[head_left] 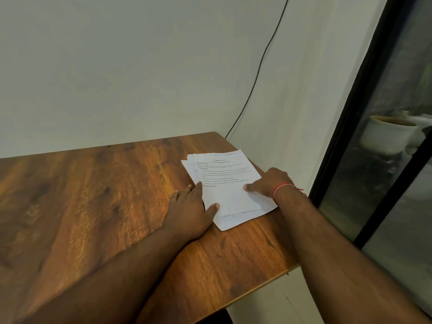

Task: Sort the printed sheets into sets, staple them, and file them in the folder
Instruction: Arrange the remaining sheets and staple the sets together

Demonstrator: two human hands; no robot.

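While the person leans over the wooden table (93, 195), the head camera shows a stack of printed sheets (230, 183) lying flat near the far right corner of it, with the sheets a little fanned at the top left. The left hand (189, 206) lies flat on the table against the left edge of the stack. Its fingers are straight and close together, and its thumb rests on the top sheet. The right hand (272, 180) is at the right edge of the stack with its thumb pressed on the top sheet. Its other fingers are hidden behind the hand, so I cannot tell if they grip the paper. A red thread (284, 186) goes around the right wrist. A dark cable (257, 73) runs down the wall behind the table. At the right, behind a black window frame (364, 94), stands a white pot (388, 134).
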